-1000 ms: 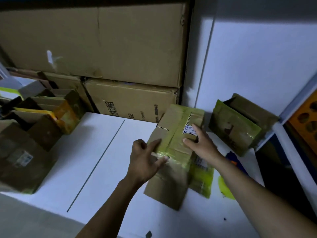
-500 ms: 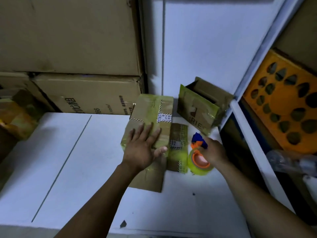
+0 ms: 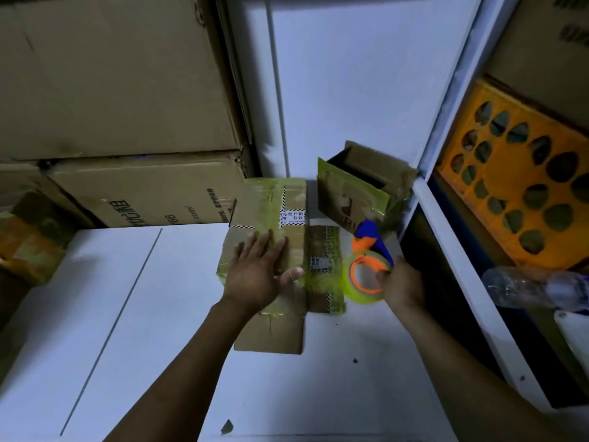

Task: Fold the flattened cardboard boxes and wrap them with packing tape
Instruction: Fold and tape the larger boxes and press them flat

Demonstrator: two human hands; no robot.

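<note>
- Step in hand: the folding looks done and taping is about to begin. The flattened box [image 3: 271, 247] lies at the centre of the frame on the white tabletop [image 3: 127, 298], folded over on itself, with old yellowish tape and a white label on it.
- The left hand [image 3: 258, 275] lies flat on the box, fingers straight and spread. Its grip is open and presses the fold down rather than clasping anything.
- The right hand [image 3: 403, 288], just right of the box, has its grip closed on the tape roll [image 3: 366, 277]. The roll is yellowish with an orange core and a blue-and-orange holder, and one fingertip shows through the core.
- Next move, as I judge it: find the free end of the tape, stick it to the box near the left hand, then draw the roll across while the left hand keeps the fold from springing open (whether an end is already pulled loose I cannot tell).
- Against a second ago: both hands were then on the box, the right one at the label. It has since left the box and taken the roll.
- Against half a second ago: the right hand was already at the roll, which now sits a little higher and more tilted. The left hand stays flat in the same place.
</note>
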